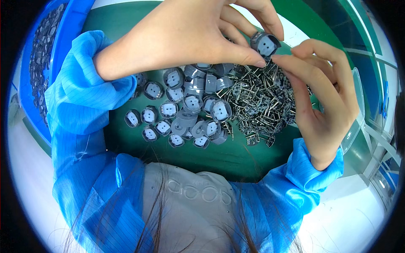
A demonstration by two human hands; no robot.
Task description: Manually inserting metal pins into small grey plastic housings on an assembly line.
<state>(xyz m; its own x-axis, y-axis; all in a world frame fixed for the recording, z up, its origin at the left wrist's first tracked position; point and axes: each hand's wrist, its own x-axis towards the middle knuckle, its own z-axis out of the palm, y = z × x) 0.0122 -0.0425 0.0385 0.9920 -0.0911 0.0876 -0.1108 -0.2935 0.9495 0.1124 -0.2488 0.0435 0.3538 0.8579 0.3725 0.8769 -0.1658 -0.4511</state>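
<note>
Left hand [185,36] and right hand [331,90] come together over the far side of the heap of metal pieces [263,103]. Thumb and fingers of the left hand are closed around one dark grey cup [265,44], its pale inner face, with small dark holes, turned toward the wearer. Forefinger and thumb of the right hand are bent in near the cup's lower edge; whether they pinch something small there cannot be told.

The cup looks light and stiff, probably moulded plastic, with a smooth, glossy outer wall that could slide a little under dry fingertips. Its best hold seems to be across the outside wall, thumb opposite the fingers, leaving the pale face uncovered. It should bear a firm squeeze, though the rim is the likelier part to chip.

Just to the left of the metal heap is a cluster of similar grey cups [192,103], some face up, others tipped on their sides. The metal pieces themselves look thin and tangled, with pin-like ends that might bend; their broader parts look the safer place to grip.

Under the heap, the green tabletop [244,158] spreads toward the wearer. Well apart to the heap's left stands a blue bin [69,25] filled with small dark parts [40,63].
</note>
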